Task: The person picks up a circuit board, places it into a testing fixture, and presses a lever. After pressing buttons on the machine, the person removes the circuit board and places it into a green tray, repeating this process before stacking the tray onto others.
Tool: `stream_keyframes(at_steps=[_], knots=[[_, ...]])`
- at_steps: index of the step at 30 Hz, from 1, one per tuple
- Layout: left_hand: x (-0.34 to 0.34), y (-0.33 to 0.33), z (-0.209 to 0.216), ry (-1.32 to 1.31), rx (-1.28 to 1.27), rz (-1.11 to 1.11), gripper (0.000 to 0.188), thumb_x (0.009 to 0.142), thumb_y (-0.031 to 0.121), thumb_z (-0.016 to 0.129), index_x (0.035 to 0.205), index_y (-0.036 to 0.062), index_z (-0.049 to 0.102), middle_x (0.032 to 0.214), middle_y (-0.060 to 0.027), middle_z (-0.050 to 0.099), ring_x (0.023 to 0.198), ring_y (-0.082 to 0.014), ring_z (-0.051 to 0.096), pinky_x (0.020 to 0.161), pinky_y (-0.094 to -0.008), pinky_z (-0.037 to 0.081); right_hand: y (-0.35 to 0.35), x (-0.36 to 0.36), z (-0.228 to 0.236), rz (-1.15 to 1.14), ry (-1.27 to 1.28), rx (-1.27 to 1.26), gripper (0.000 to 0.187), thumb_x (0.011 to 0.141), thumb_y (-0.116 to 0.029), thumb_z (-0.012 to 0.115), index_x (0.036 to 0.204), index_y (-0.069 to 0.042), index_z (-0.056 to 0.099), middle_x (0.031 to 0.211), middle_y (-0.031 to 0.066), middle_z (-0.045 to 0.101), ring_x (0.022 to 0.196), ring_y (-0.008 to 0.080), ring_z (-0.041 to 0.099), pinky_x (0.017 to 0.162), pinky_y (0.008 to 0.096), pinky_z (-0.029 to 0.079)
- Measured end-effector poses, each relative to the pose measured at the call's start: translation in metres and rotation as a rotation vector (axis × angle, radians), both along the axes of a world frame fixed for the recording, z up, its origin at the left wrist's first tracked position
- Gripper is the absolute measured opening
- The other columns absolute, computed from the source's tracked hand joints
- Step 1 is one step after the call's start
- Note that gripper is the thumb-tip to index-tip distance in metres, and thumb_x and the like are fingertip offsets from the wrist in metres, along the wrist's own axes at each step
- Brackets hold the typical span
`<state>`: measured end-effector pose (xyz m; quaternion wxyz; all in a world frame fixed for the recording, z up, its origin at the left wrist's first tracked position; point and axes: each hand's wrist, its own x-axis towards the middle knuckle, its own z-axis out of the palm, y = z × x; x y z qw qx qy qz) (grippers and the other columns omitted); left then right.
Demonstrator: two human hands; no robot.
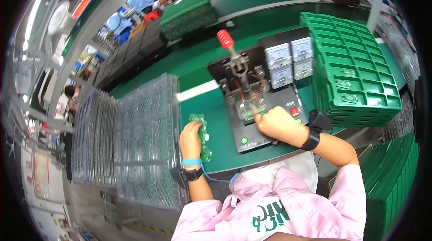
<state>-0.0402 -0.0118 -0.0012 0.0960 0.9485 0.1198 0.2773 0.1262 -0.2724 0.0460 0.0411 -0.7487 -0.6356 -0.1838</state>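
Note:
My left hand (190, 141) is closed on the upper part of a strip of green circuit boards (205, 151), which lies along the table's front left. My right hand (280, 126) is at the front of a black test fixture (252, 136), its fingers curled and one fingertip reaching the clear block (253, 106) in the middle. A bit of green board (249, 118) shows under that block; whether my fingers grip anything there is hidden. Above it stands a toggle clamp with a red handle (225, 39), tilted upward. Thin red wires run down beside the clamp.
Panel meters (281, 55) stand behind the fixture. On the right is a stack of green compartment trays (360, 67), several boards in the top one. Clear plastic trays (146, 142) are stacked at left. A green crate (188, 15) sits farther back. A blue cord (216, 179) trails from my left wrist.

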Motion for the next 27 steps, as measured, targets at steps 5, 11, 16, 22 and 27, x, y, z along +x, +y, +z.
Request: stream_keyframes(at_steps=[5,11,16,22,27], knots=[[-0.005,0.001,-0.010,0.070,-0.001,0.007,0.026,0.079,-0.007,0.055,0.098,0.0009,0.069,0.106,-0.0153,0.066,0.102,-0.0335,0.060,0.089,-0.0405,0.049,0.006,-0.001,0.003,0.104,0.039,-0.035,0.033,0.078,-0.009,0.057,0.103,0.013,0.060,0.052,0.0054,0.055,0.046,0.0210,0.061,0.043,0.0344,0.047],[-0.007,0.004,-0.020,0.117,-0.013,0.088,0.036,0.076,-0.011,0.055,0.109,-0.0005,0.067,0.118,-0.0187,0.058,0.113,-0.0360,0.051,0.095,-0.0422,0.046,-0.002,-0.003,-0.004,0.085,0.107,0.116,0.012,0.069,-0.013,0.065,0.072,-0.002,0.061,0.058,0.0073,0.059,0.054,0.0245,0.065,0.046,0.0356,0.050],[-0.003,0.000,-0.015,0.108,-0.005,0.108,0.028,0.079,-0.006,0.063,0.106,0.0005,0.067,0.113,-0.0166,0.058,0.105,-0.0359,0.053,0.092,-0.0410,0.046,-0.038,-0.001,0.023,0.193,0.256,0.337,0.012,0.071,-0.013,0.066,0.077,-0.005,0.059,0.059,0.0068,0.057,0.052,0.0230,0.061,0.045,0.0355,0.047],[-0.004,-0.003,-0.005,0.170,0.062,0.164,0.029,0.080,-0.002,0.065,0.109,0.0015,0.063,0.107,-0.0150,0.058,0.102,-0.0356,0.053,0.091,-0.0430,0.045,-0.116,0.052,0.071,-0.182,0.239,0.786,0.014,0.069,-0.002,0.067,0.082,-0.008,0.066,0.064,0.0063,0.053,0.055,0.0210,0.057,0.048,0.0319,0.045],[0.004,-0.018,0.000,0.067,-0.066,0.143,0.030,0.084,0.001,0.065,0.113,-0.0007,0.059,0.107,-0.0171,0.061,0.100,-0.0371,0.058,0.089,-0.0442,0.047,-0.178,0.106,0.064,-0.581,0.244,0.746,0.011,0.074,-0.002,0.067,0.084,-0.005,0.066,0.079,0.0083,0.054,0.066,0.0235,0.060,0.056,0.0340,0.048]])
